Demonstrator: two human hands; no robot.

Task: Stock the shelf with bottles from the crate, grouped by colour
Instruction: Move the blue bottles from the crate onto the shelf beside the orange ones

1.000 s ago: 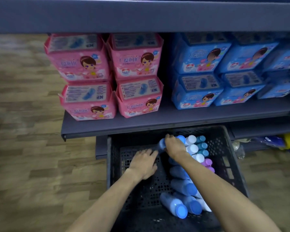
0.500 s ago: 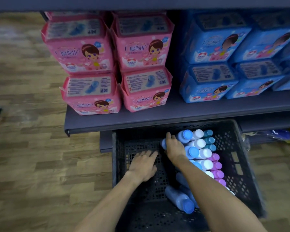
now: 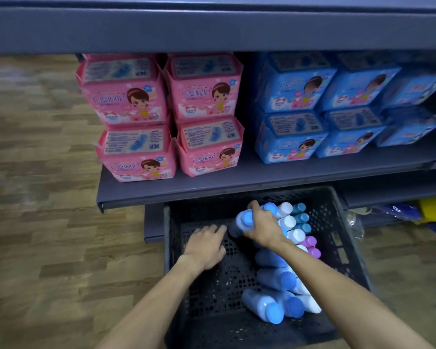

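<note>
- My right grip (image 3: 261,226) curls round a blue bottle (image 3: 243,220), lifting it from the crate (image 3: 342,238) to shelve with the blues.
- My left grip (image 3: 205,244), fingers spread flat at nine o'clock of it, steadies the crate floor.

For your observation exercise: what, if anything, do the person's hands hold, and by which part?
The right hand grips a blue-capped bottle around its body just below the cap. The left hand holds nothing.
</note>
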